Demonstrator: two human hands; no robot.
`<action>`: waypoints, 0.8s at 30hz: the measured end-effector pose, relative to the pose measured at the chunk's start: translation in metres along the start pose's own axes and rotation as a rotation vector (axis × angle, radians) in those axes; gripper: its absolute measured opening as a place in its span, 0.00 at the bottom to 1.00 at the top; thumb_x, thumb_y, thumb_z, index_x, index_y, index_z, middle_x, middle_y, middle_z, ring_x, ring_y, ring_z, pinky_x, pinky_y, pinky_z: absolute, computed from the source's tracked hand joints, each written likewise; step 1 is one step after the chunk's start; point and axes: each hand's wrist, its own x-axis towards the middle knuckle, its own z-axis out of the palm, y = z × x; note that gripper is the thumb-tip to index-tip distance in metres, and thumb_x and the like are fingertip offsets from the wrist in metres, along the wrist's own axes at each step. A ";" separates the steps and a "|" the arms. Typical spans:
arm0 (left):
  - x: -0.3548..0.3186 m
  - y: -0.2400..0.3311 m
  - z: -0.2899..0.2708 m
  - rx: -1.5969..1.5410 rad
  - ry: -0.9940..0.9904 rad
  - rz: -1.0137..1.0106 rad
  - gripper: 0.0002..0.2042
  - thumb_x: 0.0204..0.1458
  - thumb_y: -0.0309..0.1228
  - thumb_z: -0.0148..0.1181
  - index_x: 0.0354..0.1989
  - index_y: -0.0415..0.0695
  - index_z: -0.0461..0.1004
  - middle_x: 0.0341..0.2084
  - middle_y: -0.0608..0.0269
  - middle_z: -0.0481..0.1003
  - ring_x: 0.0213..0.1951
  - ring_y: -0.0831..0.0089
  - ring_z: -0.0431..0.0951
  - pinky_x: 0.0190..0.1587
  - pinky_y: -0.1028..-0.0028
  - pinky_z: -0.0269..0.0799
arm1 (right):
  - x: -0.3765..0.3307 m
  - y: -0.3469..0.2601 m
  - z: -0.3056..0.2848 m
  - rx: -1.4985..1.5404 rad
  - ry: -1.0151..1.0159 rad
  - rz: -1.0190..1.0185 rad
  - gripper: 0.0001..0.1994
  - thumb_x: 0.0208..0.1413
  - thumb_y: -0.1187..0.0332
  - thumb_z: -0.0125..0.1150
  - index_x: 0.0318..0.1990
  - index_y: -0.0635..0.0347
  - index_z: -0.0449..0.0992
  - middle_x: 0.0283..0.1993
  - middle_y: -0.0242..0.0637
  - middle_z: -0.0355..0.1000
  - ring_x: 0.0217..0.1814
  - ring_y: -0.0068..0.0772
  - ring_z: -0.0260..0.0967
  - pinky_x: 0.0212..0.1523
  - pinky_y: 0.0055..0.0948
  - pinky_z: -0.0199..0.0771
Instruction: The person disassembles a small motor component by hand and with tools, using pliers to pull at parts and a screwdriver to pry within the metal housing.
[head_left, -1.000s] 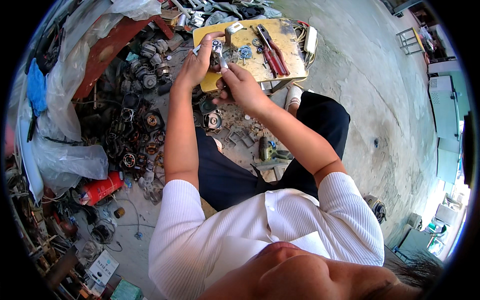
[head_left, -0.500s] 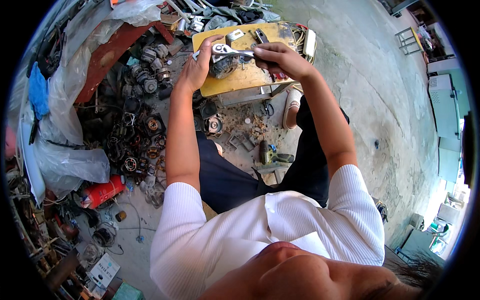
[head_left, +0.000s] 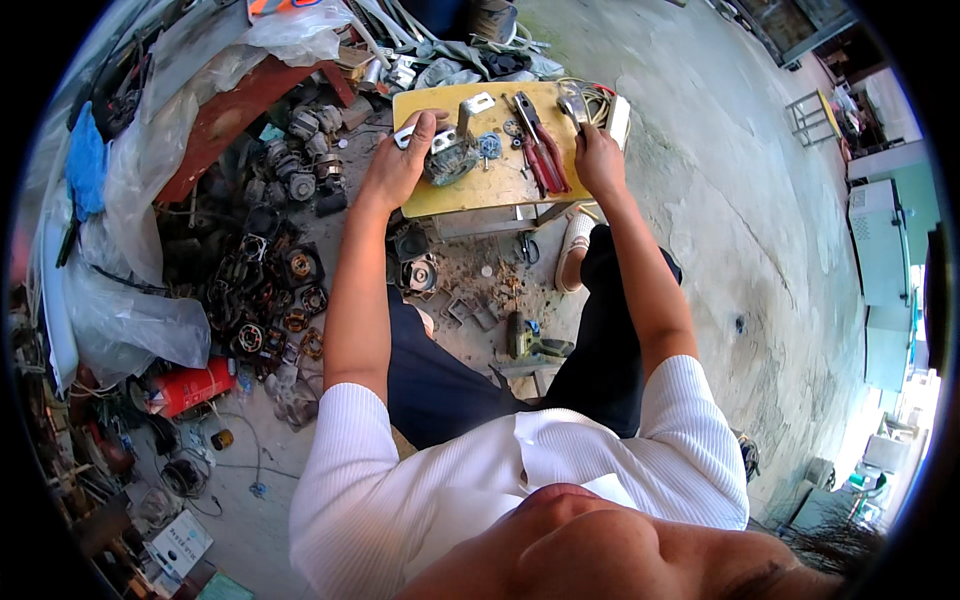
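At the left end of a small yellow table [head_left: 480, 200], my left hand [head_left: 393, 168] grips a dark round motor part [head_left: 452, 165] by the silvery bracket [head_left: 444, 138] on its top. The thumb shows; the other fingers are partly hidden behind the part. My right hand [head_left: 600, 162] is closed round the handle of a ratchet wrench [head_left: 572, 104], its head reaching over the table's far right corner. Between the hands lie red-handled pliers [head_left: 545, 155], a small bluish metal piece [head_left: 489, 146] and several small nuts and bolts.
Left of the table is a heap of motor parts [head_left: 265, 260]. A green and black cordless drill [head_left: 535, 340] lies on the floor between my legs. Coiled cable [head_left: 597, 100] rests at the table's right end. Concrete floor [head_left: 740, 230] stretches to the right.
My right hand has moved right with the ratchet wrench, away from the motor part, uncovering the pliers. My left hand stays at the motor part. The view has shifted slightly.
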 end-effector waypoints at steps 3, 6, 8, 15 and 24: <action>-0.002 -0.003 -0.004 0.013 0.019 0.010 0.35 0.64 0.61 0.44 0.54 0.36 0.75 0.49 0.53 0.79 0.55 0.66 0.76 0.60 0.69 0.66 | -0.003 -0.009 0.006 -0.204 -0.021 0.004 0.13 0.59 0.61 0.58 0.46 0.57 0.80 0.49 0.50 0.74 0.51 0.55 0.72 0.46 0.54 0.73; -0.006 0.010 -0.004 0.235 -0.004 0.012 0.25 0.62 0.49 0.58 0.53 0.37 0.76 0.50 0.52 0.79 0.55 0.65 0.76 0.60 0.68 0.66 | 0.000 -0.047 -0.021 0.065 0.105 -0.130 0.17 0.57 0.59 0.63 0.51 0.56 0.79 0.49 0.50 0.75 0.53 0.54 0.72 0.51 0.50 0.73; -0.012 0.005 -0.001 0.324 0.070 0.075 0.19 0.53 0.40 0.67 0.51 0.45 0.78 0.47 0.56 0.80 0.52 0.60 0.78 0.60 0.63 0.65 | 0.011 -0.067 -0.031 0.384 -0.114 -0.253 0.23 0.55 0.62 0.68 0.57 0.58 0.76 0.53 0.48 0.75 0.56 0.49 0.72 0.56 0.38 0.72; -0.006 -0.003 0.015 0.312 0.197 0.088 0.14 0.48 0.35 0.67 0.44 0.48 0.81 0.43 0.60 0.81 0.47 0.60 0.80 0.58 0.58 0.64 | 0.011 -0.127 -0.015 1.098 -0.360 -0.269 0.22 0.61 0.66 0.64 0.62 0.61 0.71 0.57 0.40 0.75 0.60 0.31 0.71 0.61 0.32 0.69; -0.003 -0.009 0.018 0.287 0.226 0.102 0.12 0.47 0.30 0.64 0.42 0.44 0.81 0.42 0.59 0.81 0.47 0.61 0.80 0.55 0.64 0.70 | 0.004 -0.131 -0.001 1.142 -0.346 -0.249 0.12 0.63 0.68 0.62 0.51 0.65 0.78 0.46 0.36 0.79 0.48 0.24 0.73 0.52 0.28 0.71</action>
